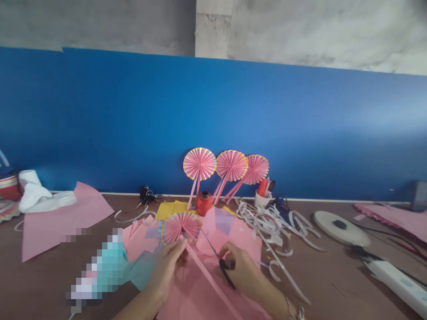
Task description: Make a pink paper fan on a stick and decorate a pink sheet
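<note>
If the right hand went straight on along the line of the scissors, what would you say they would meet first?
The tips of the scissors in the right hand would probably meet the right edge of the pleated pink paper rosette, though depth is unclear from this single view.

Keys lie left; a power strip (white) lies right.

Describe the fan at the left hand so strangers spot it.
Find the blue panel behind the table. Below three pink fans in front of it, look to the left hand. The pleated pink fan there is the only one at a hand.
</note>
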`<state>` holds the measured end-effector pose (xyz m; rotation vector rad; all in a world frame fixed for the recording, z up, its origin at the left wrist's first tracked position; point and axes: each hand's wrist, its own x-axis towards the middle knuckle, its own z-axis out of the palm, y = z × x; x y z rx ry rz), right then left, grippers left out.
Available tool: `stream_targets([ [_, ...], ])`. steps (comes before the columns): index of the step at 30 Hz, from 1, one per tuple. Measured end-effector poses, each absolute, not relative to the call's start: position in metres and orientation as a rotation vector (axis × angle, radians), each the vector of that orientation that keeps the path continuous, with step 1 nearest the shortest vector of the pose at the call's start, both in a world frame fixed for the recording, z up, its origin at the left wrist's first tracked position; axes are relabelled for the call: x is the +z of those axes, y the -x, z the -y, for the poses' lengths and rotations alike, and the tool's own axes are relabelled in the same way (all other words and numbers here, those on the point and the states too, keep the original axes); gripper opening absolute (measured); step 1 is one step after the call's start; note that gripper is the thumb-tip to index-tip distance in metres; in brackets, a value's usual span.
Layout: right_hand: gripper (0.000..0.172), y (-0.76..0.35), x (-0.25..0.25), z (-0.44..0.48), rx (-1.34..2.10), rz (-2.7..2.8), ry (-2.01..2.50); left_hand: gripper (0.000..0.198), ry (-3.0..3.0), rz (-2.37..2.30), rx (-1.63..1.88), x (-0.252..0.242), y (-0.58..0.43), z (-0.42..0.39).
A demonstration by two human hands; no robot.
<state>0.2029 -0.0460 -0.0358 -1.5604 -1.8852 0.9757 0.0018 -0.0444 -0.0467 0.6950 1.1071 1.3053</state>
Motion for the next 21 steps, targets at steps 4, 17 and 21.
stream_targets([
  [4,0.006,-0.219,-0.024,0.039,0.524,1.977,1.664,0.038,-0.53,-1.096,1.356,-0.041,0.0,0.042],
  [17,0.011,-0.237,-0.051,0.022,-0.016,1.927,1.922,0.032,-0.718,-1.077,1.272,-0.047,-0.003,0.045],
  [21,0.027,-0.247,-0.057,0.012,0.414,1.847,1.949,0.035,-0.778,-1.11,1.233,-0.043,-0.005,0.047],
])
